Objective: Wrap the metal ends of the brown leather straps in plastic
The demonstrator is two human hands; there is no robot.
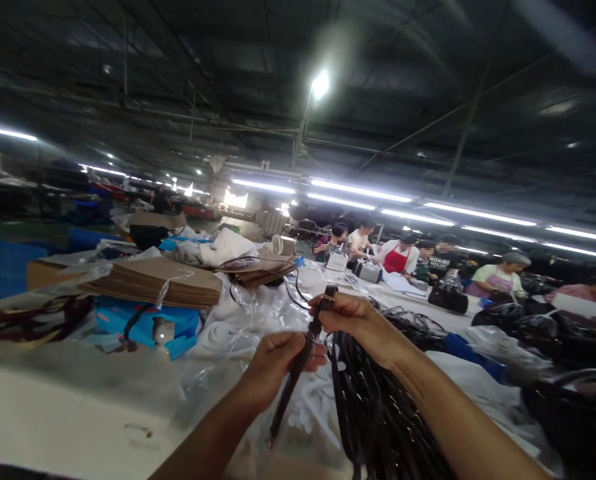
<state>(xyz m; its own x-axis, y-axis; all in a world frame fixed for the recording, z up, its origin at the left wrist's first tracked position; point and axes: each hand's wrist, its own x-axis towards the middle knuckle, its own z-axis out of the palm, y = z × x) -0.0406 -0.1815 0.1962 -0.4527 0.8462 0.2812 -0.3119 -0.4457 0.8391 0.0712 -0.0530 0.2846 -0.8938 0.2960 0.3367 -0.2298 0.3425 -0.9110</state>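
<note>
A dark leather-like strap point(289, 393) runs slantwise between my hands, its lower end hanging free with a small metal piece at the tip. My left hand point(279, 363) pinches it around the middle. Higher up, my right hand point(345, 312) grips the same strap near its top end, where a buckle-like part shows between the fingers. Below my right forearm lies a thick bundle of dark straps point(373, 407) with shiny metal bits. White strips point(311, 403) and clear plastic lie on the table under my hands.
Stacked brown cardboard sheets point(153, 283) rest on a blue package point(145, 323) at the left. Crumpled plastic bags point(243, 320) lie beyond my left hand. Dark bags point(568, 413) sit at the right. Several people work along the far table point(458, 320), with a black handbag point(448, 297) near them.
</note>
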